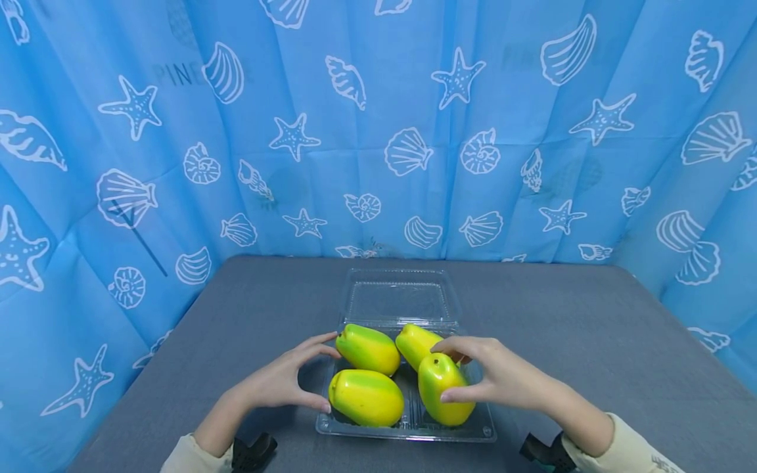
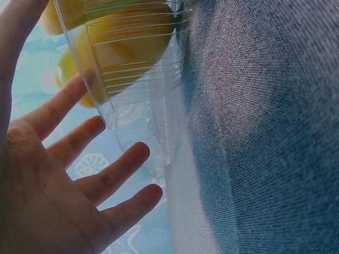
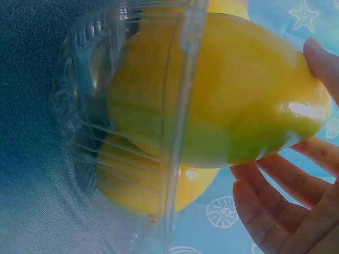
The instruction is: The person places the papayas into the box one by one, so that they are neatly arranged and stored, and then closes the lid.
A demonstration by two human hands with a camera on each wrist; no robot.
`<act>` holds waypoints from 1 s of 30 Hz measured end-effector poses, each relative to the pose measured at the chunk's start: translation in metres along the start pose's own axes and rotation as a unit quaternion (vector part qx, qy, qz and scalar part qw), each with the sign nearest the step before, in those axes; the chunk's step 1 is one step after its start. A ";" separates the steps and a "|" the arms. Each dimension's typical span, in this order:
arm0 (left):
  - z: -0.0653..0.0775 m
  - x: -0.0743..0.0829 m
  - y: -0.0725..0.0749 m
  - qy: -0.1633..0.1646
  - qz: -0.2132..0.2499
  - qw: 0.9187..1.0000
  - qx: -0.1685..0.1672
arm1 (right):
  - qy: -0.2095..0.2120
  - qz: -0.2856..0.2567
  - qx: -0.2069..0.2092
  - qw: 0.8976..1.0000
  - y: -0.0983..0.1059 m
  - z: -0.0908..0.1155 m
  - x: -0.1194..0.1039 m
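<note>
Several yellow-green papayas sit in a clear plastic clamshell box (image 1: 408,433), its lid (image 1: 397,299) folded back. My right hand (image 1: 497,374) holds the front right papaya (image 1: 445,394), thumb on the near side and fingers on the far side. That papaya (image 3: 238,90) tilts up above the box rim in the right wrist view. Beside the box's left side is my left hand (image 1: 284,378), fingers spread. Its thumb tip is by the front left papaya (image 1: 367,397), its fingertips by the back left papaya (image 1: 368,349). The back right papaya (image 1: 416,343) is partly hidden.
The box rests on a grey cloth-covered table (image 1: 266,302). Behind and around the table hangs a blue curtain (image 1: 378,118) with white shells and starfish. Black wrist mounts (image 1: 254,453) are worn on both arms.
</note>
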State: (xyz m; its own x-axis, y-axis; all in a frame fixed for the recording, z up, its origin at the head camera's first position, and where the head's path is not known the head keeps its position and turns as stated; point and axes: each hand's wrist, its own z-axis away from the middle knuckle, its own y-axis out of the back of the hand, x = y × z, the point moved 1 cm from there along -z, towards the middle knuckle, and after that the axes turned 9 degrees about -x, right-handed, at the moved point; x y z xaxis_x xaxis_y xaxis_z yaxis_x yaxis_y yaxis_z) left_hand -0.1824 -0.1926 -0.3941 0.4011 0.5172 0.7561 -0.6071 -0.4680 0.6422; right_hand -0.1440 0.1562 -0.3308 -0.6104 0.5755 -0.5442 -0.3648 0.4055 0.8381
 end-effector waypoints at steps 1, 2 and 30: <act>0.000 0.000 0.000 0.000 0.000 1.000 0.000 | -0.002 0.000 -0.003 1.000 -0.001 0.000 0.000; 0.000 0.000 0.000 0.000 0.000 1.000 0.000 | -0.003 0.000 -0.006 1.000 -0.001 0.000 0.000; 0.000 0.001 0.000 -0.004 -0.001 1.000 0.000 | -0.027 0.039 -0.047 0.998 -0.008 -0.006 -0.004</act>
State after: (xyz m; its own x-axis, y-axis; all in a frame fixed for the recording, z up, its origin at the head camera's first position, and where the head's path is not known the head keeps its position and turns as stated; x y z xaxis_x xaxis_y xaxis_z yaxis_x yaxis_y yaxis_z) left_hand -0.1818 -0.1922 -0.3931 0.4075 0.5131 0.7554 -0.6067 -0.4662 0.6439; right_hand -0.1427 0.1458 -0.3352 -0.6016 0.6407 -0.4772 -0.3843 0.2915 0.8760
